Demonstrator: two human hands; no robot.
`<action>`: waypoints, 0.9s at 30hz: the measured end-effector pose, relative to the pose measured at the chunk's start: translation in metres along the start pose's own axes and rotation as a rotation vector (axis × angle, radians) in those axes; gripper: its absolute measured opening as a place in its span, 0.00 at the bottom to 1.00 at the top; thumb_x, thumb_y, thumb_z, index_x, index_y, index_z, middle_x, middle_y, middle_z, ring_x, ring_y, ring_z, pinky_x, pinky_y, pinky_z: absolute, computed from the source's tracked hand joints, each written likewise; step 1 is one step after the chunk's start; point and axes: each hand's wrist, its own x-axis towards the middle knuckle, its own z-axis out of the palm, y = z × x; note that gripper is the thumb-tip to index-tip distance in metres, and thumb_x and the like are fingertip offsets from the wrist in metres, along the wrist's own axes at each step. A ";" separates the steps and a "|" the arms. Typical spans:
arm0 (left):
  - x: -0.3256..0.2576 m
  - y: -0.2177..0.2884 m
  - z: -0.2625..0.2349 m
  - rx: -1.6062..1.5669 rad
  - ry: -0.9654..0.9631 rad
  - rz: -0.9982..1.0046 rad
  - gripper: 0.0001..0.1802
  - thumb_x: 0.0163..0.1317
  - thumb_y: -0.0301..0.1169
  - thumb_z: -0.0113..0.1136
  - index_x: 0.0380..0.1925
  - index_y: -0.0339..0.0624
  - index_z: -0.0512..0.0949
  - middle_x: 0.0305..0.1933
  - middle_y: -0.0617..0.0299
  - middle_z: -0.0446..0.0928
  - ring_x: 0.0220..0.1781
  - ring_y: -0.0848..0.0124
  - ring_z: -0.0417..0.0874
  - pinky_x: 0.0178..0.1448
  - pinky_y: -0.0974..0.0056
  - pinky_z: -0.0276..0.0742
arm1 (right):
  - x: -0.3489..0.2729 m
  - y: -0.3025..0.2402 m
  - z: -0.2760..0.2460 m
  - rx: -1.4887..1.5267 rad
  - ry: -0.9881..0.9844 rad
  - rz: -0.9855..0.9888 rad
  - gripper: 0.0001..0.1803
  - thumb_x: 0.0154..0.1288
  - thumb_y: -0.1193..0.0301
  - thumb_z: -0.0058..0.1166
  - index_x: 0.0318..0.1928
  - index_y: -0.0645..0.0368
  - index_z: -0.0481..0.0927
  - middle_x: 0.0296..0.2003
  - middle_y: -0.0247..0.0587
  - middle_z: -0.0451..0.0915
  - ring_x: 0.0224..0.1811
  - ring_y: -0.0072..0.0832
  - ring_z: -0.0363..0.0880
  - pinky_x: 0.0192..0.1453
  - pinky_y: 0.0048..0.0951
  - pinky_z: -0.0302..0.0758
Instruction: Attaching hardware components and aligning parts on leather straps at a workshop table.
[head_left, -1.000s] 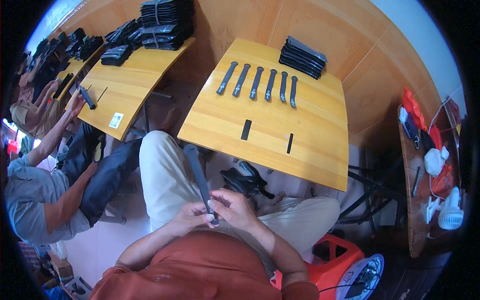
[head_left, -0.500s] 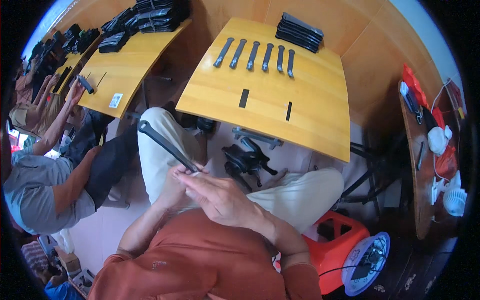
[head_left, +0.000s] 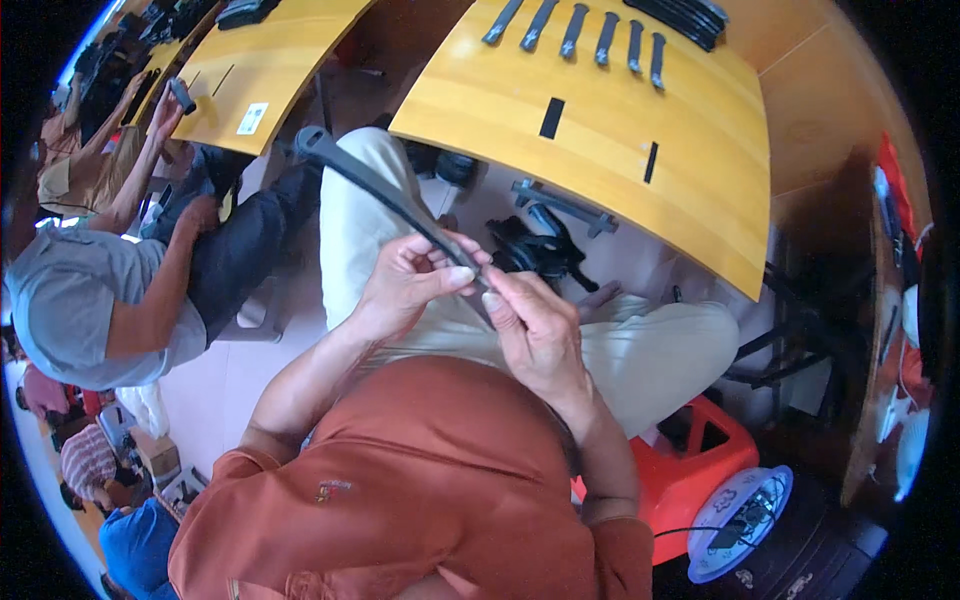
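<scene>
A long black strap-like strip (head_left: 385, 195) with a wider rounded end slants across my lap, its rounded end up to the left. My left hand (head_left: 405, 285) pinches it near the lower end between thumb and fingers. Just to the right, my right hand (head_left: 540, 330) also grips that lower end with thumb and fingertips. Fingers partly cover the strip there. On the yellow table (head_left: 690, 210) ahead lies a row of several similar dark strips (head_left: 606, 40), side by side, with a black stack (head_left: 680, 18) behind them.
Two dark slots mark the near tabletop. At my left a co-worker in a grey shirt (head_left: 80, 300) holds a dark piece (head_left: 182, 96) over another yellow table (head_left: 270, 60). A red stool (head_left: 700, 450) and a white-blue basin (head_left: 715, 530) with cables stand at my right.
My hands have moved apart and to the right, and the strip now shows at their lower side too. The view has shifted, so the tables sit higher.
</scene>
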 end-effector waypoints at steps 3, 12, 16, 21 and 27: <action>0.006 -0.001 -0.002 -0.031 -0.065 0.001 0.16 0.62 0.21 0.65 0.51 0.35 0.78 0.50 0.56 0.82 0.48 0.72 0.83 0.54 0.66 0.81 | 0.002 0.008 0.000 0.036 -0.006 0.023 0.13 0.68 0.74 0.56 0.50 0.67 0.81 0.38 0.52 0.83 0.37 0.43 0.85 0.38 0.35 0.80; 0.022 -0.007 -0.015 0.178 -0.134 -0.063 0.13 0.58 0.18 0.68 0.44 0.34 0.82 0.38 0.59 0.85 0.40 0.75 0.85 0.46 0.70 0.82 | 0.000 0.024 0.000 0.163 -0.002 0.107 0.11 0.66 0.76 0.60 0.47 0.68 0.82 0.37 0.51 0.84 0.36 0.38 0.85 0.38 0.32 0.80; 0.028 -0.004 -0.013 0.156 -0.148 -0.044 0.10 0.58 0.20 0.69 0.40 0.34 0.83 0.36 0.60 0.85 0.37 0.76 0.85 0.44 0.71 0.81 | 0.001 0.025 -0.003 0.194 -0.038 0.144 0.11 0.66 0.76 0.59 0.47 0.68 0.82 0.37 0.51 0.84 0.36 0.38 0.85 0.39 0.31 0.79; 0.035 -0.005 -0.017 0.204 -0.211 -0.005 0.08 0.56 0.21 0.70 0.37 0.36 0.85 0.34 0.61 0.85 0.36 0.76 0.84 0.42 0.70 0.81 | 0.005 0.025 -0.009 0.217 -0.092 0.218 0.09 0.69 0.76 0.56 0.46 0.68 0.81 0.35 0.50 0.82 0.35 0.38 0.83 0.38 0.32 0.78; 0.040 -0.004 -0.019 0.284 -0.226 -0.026 0.07 0.56 0.21 0.70 0.36 0.36 0.85 0.34 0.62 0.84 0.36 0.76 0.84 0.42 0.70 0.80 | 0.004 0.031 -0.013 0.229 -0.173 0.313 0.10 0.71 0.73 0.54 0.45 0.68 0.80 0.32 0.49 0.79 0.32 0.40 0.80 0.37 0.34 0.75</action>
